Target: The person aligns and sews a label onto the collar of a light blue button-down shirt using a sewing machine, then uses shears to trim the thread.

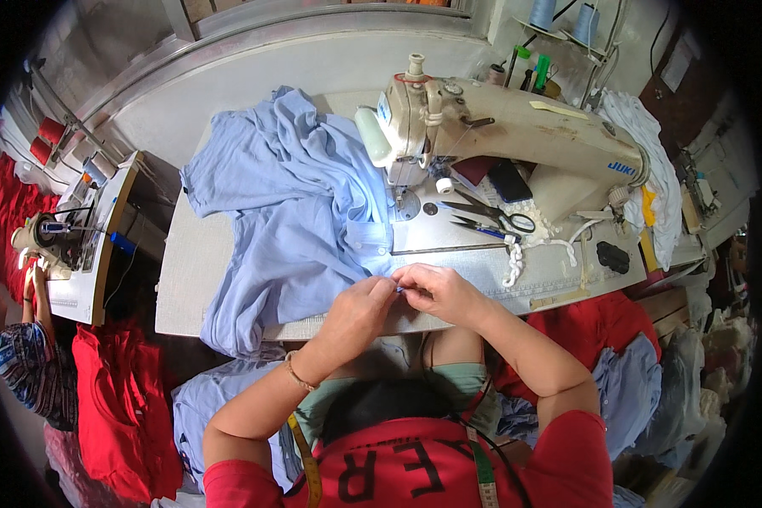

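The left hand (357, 311) and the right hand (436, 290) meet at the front edge of the worktop (186, 279), fingertips touching. Both sets of fingers are pinched together on a small fold of the light blue shirt (296, 220), right where the two hands join; the exact bit of cloth between them is too small to make out. The rest of the shirt spreads up and to the left across the worktop, one end hanging over the front edge, another reaching under the head of the sewing machine (499, 127).

The sewing machine is cream-coloured and stands at the back right of the worktop, with a small blue label on the right end of its arm and a strip of pale yellow tape on its top. Just beside its base lie black-handled scissors (487, 216), and a white string of beads (533, 245) curls near them. A flat black rectangular thing (510, 180) rests under the machine's arm.

Behind the machine, two pale blue thread cones (563, 17) stand on a rack, and white cloth (652, 161) hangs over the machine's right end. Red cloth (123, 406) lies piled at the lower left, more blue cloth (635, 389) at the lower right. At the far left another person's arm (35, 300) reaches up to a second worktop (85, 279) carrying red thread cones (46, 140).
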Action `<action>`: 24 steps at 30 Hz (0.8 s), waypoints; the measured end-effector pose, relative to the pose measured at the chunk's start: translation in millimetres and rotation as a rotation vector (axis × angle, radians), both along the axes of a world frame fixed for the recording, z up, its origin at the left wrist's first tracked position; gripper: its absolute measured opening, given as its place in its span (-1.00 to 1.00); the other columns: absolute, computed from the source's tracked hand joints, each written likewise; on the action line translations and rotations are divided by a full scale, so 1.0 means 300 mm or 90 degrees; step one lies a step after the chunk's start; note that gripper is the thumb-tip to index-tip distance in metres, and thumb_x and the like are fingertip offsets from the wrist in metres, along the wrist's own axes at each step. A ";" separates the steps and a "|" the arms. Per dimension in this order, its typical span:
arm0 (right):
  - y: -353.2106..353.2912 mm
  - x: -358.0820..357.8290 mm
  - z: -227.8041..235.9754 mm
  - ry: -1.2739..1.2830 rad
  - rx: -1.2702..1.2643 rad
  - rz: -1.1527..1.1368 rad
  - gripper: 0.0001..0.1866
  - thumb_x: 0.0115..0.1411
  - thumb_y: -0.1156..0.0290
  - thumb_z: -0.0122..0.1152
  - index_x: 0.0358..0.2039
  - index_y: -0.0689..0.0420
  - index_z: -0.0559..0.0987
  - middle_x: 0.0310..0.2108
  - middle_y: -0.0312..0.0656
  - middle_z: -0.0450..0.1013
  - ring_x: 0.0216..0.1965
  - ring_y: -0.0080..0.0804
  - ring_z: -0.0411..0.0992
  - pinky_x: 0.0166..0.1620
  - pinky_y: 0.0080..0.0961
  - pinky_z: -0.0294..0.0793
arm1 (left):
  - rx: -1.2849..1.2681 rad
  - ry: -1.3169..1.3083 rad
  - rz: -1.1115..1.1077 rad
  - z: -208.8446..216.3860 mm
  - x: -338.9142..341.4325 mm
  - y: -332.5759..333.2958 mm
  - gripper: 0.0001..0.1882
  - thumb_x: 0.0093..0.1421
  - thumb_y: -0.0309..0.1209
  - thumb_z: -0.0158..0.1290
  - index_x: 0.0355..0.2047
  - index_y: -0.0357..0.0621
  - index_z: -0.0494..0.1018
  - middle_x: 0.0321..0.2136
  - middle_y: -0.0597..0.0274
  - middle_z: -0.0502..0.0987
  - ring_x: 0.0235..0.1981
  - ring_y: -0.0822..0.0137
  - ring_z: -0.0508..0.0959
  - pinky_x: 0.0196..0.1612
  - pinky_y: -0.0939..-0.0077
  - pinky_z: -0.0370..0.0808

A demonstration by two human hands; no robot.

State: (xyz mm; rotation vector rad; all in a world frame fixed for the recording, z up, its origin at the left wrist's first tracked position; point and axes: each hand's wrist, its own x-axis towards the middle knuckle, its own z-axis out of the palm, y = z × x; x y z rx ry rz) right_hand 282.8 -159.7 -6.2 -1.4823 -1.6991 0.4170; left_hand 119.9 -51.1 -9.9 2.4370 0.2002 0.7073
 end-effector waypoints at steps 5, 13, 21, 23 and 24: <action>0.034 0.064 0.011 -0.159 0.046 0.044 -0.81 0.05 0.54 0.11 -0.27 0.27 0.44 -0.23 -0.03 0.46 -0.24 -0.11 0.48 -0.17 -0.37 0.50 | 0.026 -0.036 -0.034 -0.027 0.075 0.043 -0.84 0.07 -0.61 0.02 -0.31 -0.29 0.32 -0.28 -0.09 0.43 -0.21 -0.06 0.43 -0.17 0.21 0.39; 0.253 0.185 -0.040 -0.417 0.203 0.014 -0.80 0.03 0.50 0.08 -0.30 0.27 0.45 -0.16 -0.05 0.43 -0.29 -0.16 0.48 -0.20 -0.38 0.50 | 0.070 -0.080 -0.062 -0.034 0.213 0.267 -0.88 0.09 -0.58 0.02 -0.35 -0.35 0.36 -0.21 -0.11 0.42 -0.15 -0.04 0.42 -0.04 0.23 0.35; 0.179 0.233 -0.017 -0.095 -0.006 -0.165 -0.86 0.09 0.47 0.13 -0.30 0.17 0.54 -0.28 -0.10 0.47 -0.31 -0.14 0.46 -0.19 -0.33 0.44 | 0.327 0.012 -0.114 -0.001 0.223 0.287 -0.86 -0.04 -0.47 0.00 -0.42 -0.20 0.39 -0.41 0.16 0.32 -0.33 0.22 0.39 -0.19 0.35 0.36; 0.164 0.246 -0.029 0.002 -0.039 -0.201 -0.85 0.08 0.47 0.15 -0.31 0.19 0.55 -0.38 -0.07 0.51 -0.27 -0.12 0.45 -0.18 -0.34 0.42 | 0.299 0.011 -0.133 -0.002 0.219 0.283 -0.85 -0.04 -0.48 0.00 -0.41 -0.20 0.39 -0.40 0.16 0.32 -0.34 0.23 0.39 -0.20 0.35 0.37; 0.165 0.248 -0.028 -0.012 -0.036 -0.200 -0.85 0.08 0.46 0.15 -0.31 0.18 0.55 -0.37 -0.07 0.51 -0.28 -0.11 0.45 -0.19 -0.34 0.42 | 0.288 0.007 -0.142 0.005 0.222 0.286 -0.85 -0.04 -0.48 0.00 -0.40 -0.20 0.39 -0.40 0.16 0.32 -0.34 0.23 0.39 -0.21 0.36 0.37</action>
